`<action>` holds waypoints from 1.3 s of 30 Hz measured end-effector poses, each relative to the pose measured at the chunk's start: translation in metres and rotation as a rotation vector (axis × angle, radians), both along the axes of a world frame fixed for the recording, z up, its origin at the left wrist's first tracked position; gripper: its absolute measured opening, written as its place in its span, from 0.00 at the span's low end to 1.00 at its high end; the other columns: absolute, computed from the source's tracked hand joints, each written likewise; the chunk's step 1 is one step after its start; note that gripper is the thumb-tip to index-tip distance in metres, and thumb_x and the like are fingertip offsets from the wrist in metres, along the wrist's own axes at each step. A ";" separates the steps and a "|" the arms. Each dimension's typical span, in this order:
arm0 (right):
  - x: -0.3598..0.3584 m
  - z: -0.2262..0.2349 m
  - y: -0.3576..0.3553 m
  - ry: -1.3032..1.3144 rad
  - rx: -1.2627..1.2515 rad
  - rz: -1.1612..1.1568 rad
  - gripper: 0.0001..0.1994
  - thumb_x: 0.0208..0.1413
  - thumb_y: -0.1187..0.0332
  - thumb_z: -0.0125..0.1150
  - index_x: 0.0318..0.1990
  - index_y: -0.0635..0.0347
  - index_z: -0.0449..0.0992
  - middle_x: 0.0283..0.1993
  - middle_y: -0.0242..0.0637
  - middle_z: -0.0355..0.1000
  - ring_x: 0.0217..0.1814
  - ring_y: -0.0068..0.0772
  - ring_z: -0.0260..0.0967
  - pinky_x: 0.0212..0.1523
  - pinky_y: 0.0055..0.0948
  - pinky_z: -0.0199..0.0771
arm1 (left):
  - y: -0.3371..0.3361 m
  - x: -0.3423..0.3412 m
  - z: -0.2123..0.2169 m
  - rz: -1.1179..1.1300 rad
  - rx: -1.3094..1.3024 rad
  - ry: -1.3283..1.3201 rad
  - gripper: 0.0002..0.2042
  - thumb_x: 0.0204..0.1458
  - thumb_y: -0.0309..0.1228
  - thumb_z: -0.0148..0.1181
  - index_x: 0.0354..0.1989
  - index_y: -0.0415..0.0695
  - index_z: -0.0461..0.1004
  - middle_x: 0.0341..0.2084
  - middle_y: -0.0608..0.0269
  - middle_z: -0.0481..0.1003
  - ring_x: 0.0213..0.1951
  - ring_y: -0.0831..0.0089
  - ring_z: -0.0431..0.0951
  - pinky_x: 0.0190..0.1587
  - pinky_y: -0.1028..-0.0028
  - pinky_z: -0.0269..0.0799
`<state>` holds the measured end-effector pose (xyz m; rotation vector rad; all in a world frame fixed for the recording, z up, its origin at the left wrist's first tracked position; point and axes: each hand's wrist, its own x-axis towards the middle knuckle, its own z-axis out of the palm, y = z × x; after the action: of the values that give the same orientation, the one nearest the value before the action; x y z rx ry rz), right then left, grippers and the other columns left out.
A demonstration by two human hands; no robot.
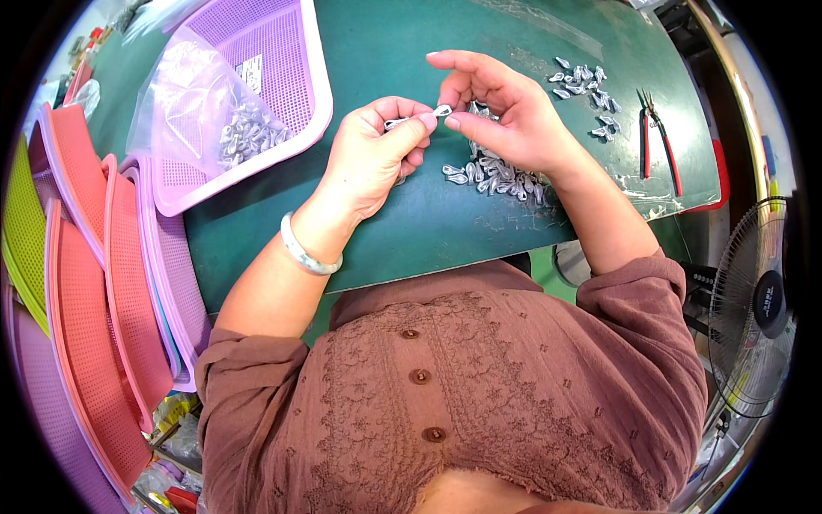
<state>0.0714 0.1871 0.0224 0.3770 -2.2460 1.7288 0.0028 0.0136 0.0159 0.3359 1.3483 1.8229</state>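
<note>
Above the green table [411, 231], my left hand [372, 154] and my right hand [501, 107] meet on one small silver metal piece [441, 110], pinched between the fingertips of both. My left fist also seems to hold a few more pieces. Under my right hand lies a heap of the same silver pieces [492, 176]. A second, smaller scatter of silver pieces [586, 86] rests farther right on the table. A pale bangle [304, 253] circles my left wrist.
A purple mesh basket [282, 103] at the upper left holds a clear plastic bag of silver pieces [244, 133]. Red-handled pliers [659, 141] lie at the right. Stacked pink, orange and green baskets [94, 300] stand to the left. A floor fan [758, 308] stands at the lower right.
</note>
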 end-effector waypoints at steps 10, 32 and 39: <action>0.001 0.001 -0.001 0.027 0.040 -0.020 0.26 0.42 0.83 0.57 0.53 0.60 0.65 0.30 0.31 0.68 0.32 0.21 0.65 0.38 0.22 0.67 | 0.001 0.000 -0.001 0.005 0.014 0.039 0.06 0.49 0.28 0.60 0.33 0.42 0.71 0.20 0.73 0.69 0.19 0.87 0.65 0.20 0.88 0.59; -0.002 -0.003 0.000 0.021 0.053 -0.016 0.27 0.41 0.84 0.56 0.53 0.58 0.65 0.30 0.30 0.68 0.31 0.21 0.65 0.37 0.22 0.68 | 0.004 0.007 0.000 0.066 0.051 0.296 0.06 0.48 0.24 0.60 0.32 0.44 0.69 0.19 0.75 0.66 0.18 0.88 0.62 0.19 0.88 0.57; -0.002 -0.003 0.000 0.030 0.074 -0.008 0.28 0.41 0.84 0.56 0.54 0.58 0.65 0.29 0.30 0.68 0.31 0.21 0.65 0.36 0.22 0.68 | 0.004 0.007 0.000 0.061 0.049 0.274 0.06 0.48 0.24 0.59 0.32 0.44 0.69 0.20 0.74 0.66 0.18 0.88 0.62 0.19 0.88 0.57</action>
<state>0.0695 0.1869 0.0191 0.4066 -2.2922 1.6282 0.0094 0.0176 0.0163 0.5937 1.5144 1.9147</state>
